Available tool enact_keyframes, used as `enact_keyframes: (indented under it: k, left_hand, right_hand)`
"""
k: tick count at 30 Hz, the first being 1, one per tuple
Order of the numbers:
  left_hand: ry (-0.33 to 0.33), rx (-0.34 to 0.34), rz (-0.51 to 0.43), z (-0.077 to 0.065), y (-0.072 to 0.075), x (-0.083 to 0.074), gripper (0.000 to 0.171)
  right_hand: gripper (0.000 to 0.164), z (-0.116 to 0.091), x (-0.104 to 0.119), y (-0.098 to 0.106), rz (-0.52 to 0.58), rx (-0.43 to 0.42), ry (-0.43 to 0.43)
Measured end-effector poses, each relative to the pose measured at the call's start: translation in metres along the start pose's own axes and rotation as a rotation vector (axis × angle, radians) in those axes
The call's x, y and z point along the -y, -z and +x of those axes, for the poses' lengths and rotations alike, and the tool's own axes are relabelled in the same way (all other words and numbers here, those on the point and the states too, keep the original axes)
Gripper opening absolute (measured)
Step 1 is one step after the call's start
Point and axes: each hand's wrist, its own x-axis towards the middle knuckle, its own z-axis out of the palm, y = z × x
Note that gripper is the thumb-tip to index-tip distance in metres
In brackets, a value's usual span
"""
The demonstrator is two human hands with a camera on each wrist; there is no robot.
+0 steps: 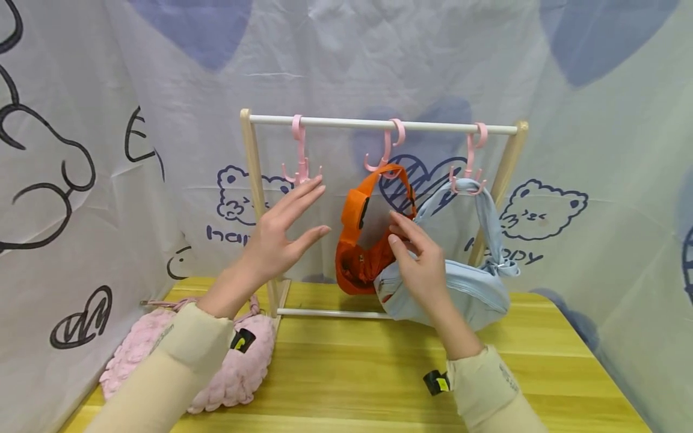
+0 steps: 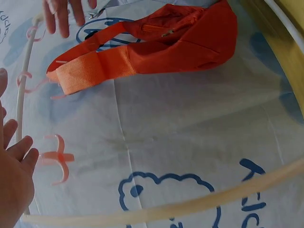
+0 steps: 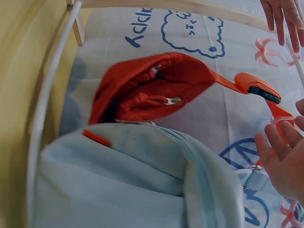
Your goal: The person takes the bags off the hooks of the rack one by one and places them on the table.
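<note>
Near me I see a yellow table. At the far side hangs a creased, pale cloth with blue hearts and, on the right, a drawn bear. Left, it shows a black heart outline.

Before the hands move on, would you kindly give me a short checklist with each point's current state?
1. Orange bag hanging from the middle hook: ok, its strap is over it.
2. Light blue bag hanging from the right hook: ok.
3. Left hook free of bags: ok.
4. Left hand and right hand empty: ok, both open.
5. Pink bag hung up: not ok, it lies on the table.
6. Pink bag's strap untangled: cannot tell, the left arm hides part of it.
</note>
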Motion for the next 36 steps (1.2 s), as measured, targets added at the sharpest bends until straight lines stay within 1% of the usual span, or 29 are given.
enact_keyframes:
  k: [2,6,8,13,17,23,27,29,31,33,36]
  left_hand:
    - [-0.004,-0.008,0.000,0.006,-0.003,0.000,0.066]
    - [0.001,-0.003,0.010,0.018,-0.006,0.000,0.064]
    - [0.007,0.007,0.017,0.025,-0.008,-0.001,0.064]
    - [0.009,0.024,0.029,0.043,-0.011,-0.002,0.068]
    - [-0.018,0.017,0.040,0.059,-0.015,-0.001,0.067]
    - [-0.065,0.003,0.072,0.084,-0.020,0.003,0.065]
    - [-0.080,0.016,0.084,0.099,-0.024,0.005,0.063]
    - [-0.097,0.018,0.097,0.106,-0.027,0.006,0.062]
    - [-0.117,0.016,0.127,0.113,-0.029,0.007,0.061]
    - [-0.131,0.017,0.179,0.121,-0.031,0.009,0.060]
    - [-0.111,0.037,0.276,0.132,-0.035,0.012,0.060]
  right_hand:
    - [0.039,0.007,0.003,0.002,-0.016,0.002,0.002]
    - [0.039,0.020,0.007,0.007,-0.029,-0.008,0.005]
    - [0.039,0.027,0.009,0.009,-0.025,-0.018,0.023]
    - [0.041,0.044,0.010,0.013,-0.065,-0.058,0.083]
    - [0.043,0.055,0.009,0.016,-0.108,-0.079,0.093]
    - [0.045,0.068,0.003,0.017,-0.227,-0.083,0.107]
    - [0.047,0.073,-0.003,0.018,-0.285,-0.062,0.078]
    - [0.048,0.075,-0.005,0.018,-0.312,-0.044,0.060]
    - [0.050,0.077,-0.007,0.018,-0.344,-0.024,0.048]
    - [0.052,0.080,-0.009,0.017,-0.371,-0.005,0.040]
    - [0.056,0.084,-0.009,0.016,-0.396,0.016,0.014]
